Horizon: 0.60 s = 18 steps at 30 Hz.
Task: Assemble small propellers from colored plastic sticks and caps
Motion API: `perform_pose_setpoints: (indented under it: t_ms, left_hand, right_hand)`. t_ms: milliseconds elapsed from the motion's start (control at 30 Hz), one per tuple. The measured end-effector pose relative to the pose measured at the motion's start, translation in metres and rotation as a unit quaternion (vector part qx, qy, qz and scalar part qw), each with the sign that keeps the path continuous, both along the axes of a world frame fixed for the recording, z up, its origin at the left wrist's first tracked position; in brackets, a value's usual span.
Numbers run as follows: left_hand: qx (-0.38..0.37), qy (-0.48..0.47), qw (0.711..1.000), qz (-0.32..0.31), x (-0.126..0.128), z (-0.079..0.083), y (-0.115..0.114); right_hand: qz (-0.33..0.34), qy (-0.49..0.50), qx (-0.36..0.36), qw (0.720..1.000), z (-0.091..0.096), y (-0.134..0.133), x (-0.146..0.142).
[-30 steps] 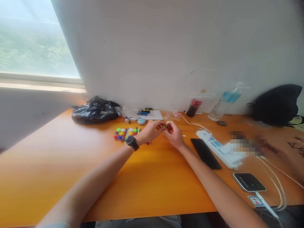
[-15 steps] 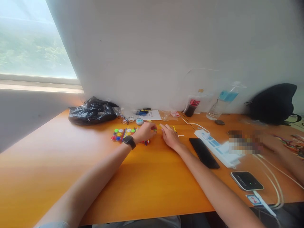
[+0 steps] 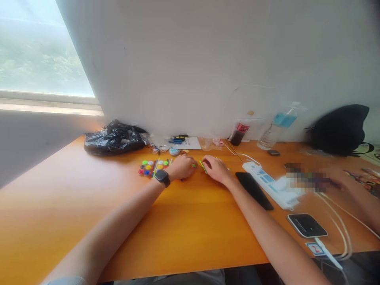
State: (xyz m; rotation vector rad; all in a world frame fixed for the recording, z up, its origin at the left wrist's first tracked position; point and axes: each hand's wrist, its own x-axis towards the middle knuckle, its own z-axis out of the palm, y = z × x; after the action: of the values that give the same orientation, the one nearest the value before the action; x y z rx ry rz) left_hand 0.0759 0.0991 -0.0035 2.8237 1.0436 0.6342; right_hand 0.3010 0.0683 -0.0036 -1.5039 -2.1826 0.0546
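The green stick (image 3: 203,167) is at the fingertips of the right hand (image 3: 216,169), on their left side; this grip is narrow, and I have the stick pinched in it, slanting above the surface (image 3: 190,221). Across a small gap, a small green piece (image 3: 194,165) shows at the fingertips of the left hand (image 3: 181,168); whether that grip is closed on it, I cannot tell. Beyond the left hand lie the coloured round pieces (image 3: 147,168), and near my right forearm, the black phone (image 3: 254,190).
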Motion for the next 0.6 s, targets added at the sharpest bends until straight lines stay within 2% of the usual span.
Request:
perform_pose_setpoints:
  t_ms: [200, 333, 467, 600]
  left_hand:
    - [0.015, 0.033, 0.999, 0.022, -0.006, 0.003, 0.004]
    - [-0.003, 0.017, 1.0, 0.013, -0.011, 0.008, 0.005]
    - [-0.013, -0.006, 1.0, 0.011, -0.015, 0.012, 0.007]
    - [-0.041, -0.029, 0.998, 0.022, -0.02, 0.02, 0.007]
  right_hand:
    - [0.054, 0.028, -0.1, 0.993, 0.011, 0.004, 0.024]
    - [0.09, 0.0, -0.094, 0.992, 0.01, 0.004, 0.031]
    - [0.082, -0.03, -0.094, 0.992, 0.009, 0.006, 0.035]
    - [0.085, 0.032, -0.089, 0.992, 0.012, 0.006, 0.034]
